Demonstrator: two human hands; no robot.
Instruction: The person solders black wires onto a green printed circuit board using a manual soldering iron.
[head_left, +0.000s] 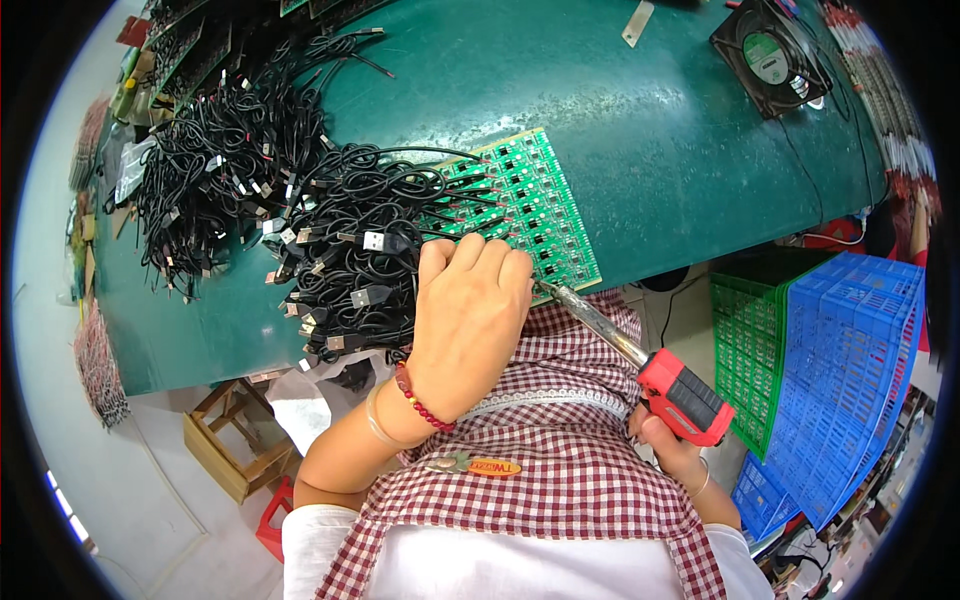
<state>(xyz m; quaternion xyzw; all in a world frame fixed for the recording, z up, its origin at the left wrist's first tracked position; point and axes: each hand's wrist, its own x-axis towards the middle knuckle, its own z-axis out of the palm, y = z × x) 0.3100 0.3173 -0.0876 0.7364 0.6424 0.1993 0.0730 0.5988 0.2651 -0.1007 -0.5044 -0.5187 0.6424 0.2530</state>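
From the head camera, the person sits at a green table [650, 150] and looks down at both hands.

The left hand [468, 320] rests on the near edge of a green board [520, 205] full of small black parts. Its fingers [470, 255] are curled together and press down at the board's edge, where thin red and black wires meet it. I cannot tell if the fingers pinch a wire, because the back of the hand hides them.

The right hand [665, 440] is closed around the red handle of a hot metal tool [640, 365]. The tool's long silver tip points up to the board and ends just beside the left hand's fingers.

I think the step is joining wires to the board, one spot at a time. The next move seems to need a steady tip on one tiny spot, with the wire held flat, and the fingers kept off the hot tip.

The board lies tilted on the table's near edge, right in front of the person. Many black cables [350, 240] with silver plugs spread from its left side in a big messy heap. More cables [200, 170] sit in a pile farther left.

A black fan [768, 55] sits far off on the table. Blue and green crates [850, 350] stand to the right, below the table.
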